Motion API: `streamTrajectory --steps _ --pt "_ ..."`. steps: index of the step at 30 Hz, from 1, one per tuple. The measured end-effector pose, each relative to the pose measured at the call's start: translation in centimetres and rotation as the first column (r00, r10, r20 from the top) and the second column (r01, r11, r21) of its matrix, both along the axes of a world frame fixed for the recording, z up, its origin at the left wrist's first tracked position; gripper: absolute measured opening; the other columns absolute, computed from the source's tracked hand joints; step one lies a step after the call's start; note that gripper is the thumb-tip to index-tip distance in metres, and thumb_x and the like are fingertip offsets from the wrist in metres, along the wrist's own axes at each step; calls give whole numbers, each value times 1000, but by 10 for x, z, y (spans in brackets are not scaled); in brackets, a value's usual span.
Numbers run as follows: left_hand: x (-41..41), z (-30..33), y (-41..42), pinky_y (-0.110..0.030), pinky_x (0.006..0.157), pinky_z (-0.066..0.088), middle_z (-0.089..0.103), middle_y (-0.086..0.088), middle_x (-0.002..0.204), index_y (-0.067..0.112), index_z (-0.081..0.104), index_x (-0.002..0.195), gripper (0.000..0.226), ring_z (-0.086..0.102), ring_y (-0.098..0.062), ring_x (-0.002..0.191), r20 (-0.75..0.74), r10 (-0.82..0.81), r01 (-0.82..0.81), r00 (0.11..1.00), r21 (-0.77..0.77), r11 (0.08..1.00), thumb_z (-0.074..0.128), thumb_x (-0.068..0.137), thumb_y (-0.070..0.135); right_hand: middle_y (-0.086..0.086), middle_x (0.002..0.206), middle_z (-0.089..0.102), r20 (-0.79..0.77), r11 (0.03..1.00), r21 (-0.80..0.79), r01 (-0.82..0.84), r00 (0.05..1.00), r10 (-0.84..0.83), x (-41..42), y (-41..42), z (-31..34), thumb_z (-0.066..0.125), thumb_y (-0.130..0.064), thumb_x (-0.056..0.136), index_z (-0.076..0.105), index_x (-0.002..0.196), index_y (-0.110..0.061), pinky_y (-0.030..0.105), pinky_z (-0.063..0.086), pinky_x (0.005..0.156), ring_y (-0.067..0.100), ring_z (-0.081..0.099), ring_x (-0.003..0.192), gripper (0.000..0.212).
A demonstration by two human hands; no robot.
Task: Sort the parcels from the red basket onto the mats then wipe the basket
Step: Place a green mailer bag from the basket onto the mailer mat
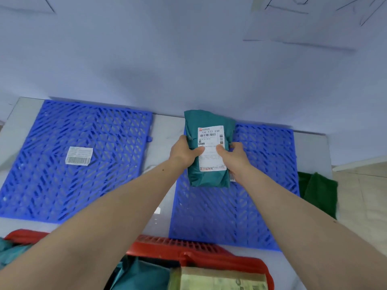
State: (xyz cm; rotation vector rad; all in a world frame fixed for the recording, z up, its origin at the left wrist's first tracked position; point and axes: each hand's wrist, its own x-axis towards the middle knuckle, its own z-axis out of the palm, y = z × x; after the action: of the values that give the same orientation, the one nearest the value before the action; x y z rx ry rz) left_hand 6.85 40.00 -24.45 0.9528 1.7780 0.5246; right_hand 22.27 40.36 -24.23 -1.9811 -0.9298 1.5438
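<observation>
Grey table against pale wall. Held teal parcel over right blue mat, label up; my left hand and right hand gripped its sides, thumbs on label. Left blue mat carried loose label. Red basket near me, more parcels inside. Green cloth at right edge.

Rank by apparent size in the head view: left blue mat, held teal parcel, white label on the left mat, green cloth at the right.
1. left blue mat
2. teal parcel, held by left hand and right hand
3. green cloth, partly hidden, so unsure against the parcel
4. white label
</observation>
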Motion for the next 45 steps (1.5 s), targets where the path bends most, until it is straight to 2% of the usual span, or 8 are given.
streamTrajectory --steps 4,9,17,22,27,31,36,45 --pt "2 -13 19 -42 97 48 59 -8 127 8 42 131 52 58 -28 113 -36 -28 29 999 30 999 69 89 25 -3 100 59 53 1000 18 -13 999 12 -3 18 -18 62 -30 94 39 127 -14 36 53 85 21 62 99 43" --pt "-1 -25 29 -45 98 47 54 -13 129 8 43 131 57 55 -31 115 -174 -147 140 974 -50 989 67 88 37 9 129 59 111 999 -18 -29 993 31 -10 27 -31 64 -37 90 32 138 -6 47 50 99 29 60 115 66" --pt "-7 -15 21 -46 99 46 48 -14 134 5 38 133 64 53 -31 118 -119 -130 112 984 -141 984 62 90 45 3 130 53 146 997 -72 -35 988 45 -9 24 -17 65 -45 87 29 140 -5 43 46 104 26 54 121 75" --pt "-8 20 12 -47 100 46 38 -14 142 2 35 140 69 49 -32 121 -222 -153 129 963 -118 985 55 94 48 3 132 54 165 995 -83 -49 984 62 -2 11 6 63 -68 58 33 138 -11 48 44 105 29 49 128 103" --pt "-9 70 -6 -40 99 44 34 -13 149 2 36 143 66 46 -31 127 -253 -157 144 955 -70 987 50 96 47 7 144 43 256 980 -79 -185 946 199 2 -12 54 59 -53 88 26 147 -12 44 38 108 29 37 137 78" --pt "-6 109 -35 -33 87 41 37 -11 146 5 40 140 62 48 -29 124 -262 -174 171 949 -36 985 51 96 46 4 143 45 314 953 -8 -303 904 290 3 -36 91 57 -52 90 30 146 -16 42 38 104 28 37 137 72" --pt "-1 154 -74 -33 100 40 39 -10 147 8 42 142 60 45 -27 130 -293 -154 183 944 73 980 54 95 44 5 143 47 376 918 111 -380 871 315 0 -71 137 59 -51 89 36 142 -16 46 38 107 30 40 134 67" --pt "-7 203 -152 -38 105 39 51 -10 136 9 51 135 49 49 -25 125 -290 -66 169 955 347 923 54 96 39 6 137 52 440 867 203 -455 834 334 3 -152 199 61 -46 91 46 134 -13 38 37 102 28 43 130 57"
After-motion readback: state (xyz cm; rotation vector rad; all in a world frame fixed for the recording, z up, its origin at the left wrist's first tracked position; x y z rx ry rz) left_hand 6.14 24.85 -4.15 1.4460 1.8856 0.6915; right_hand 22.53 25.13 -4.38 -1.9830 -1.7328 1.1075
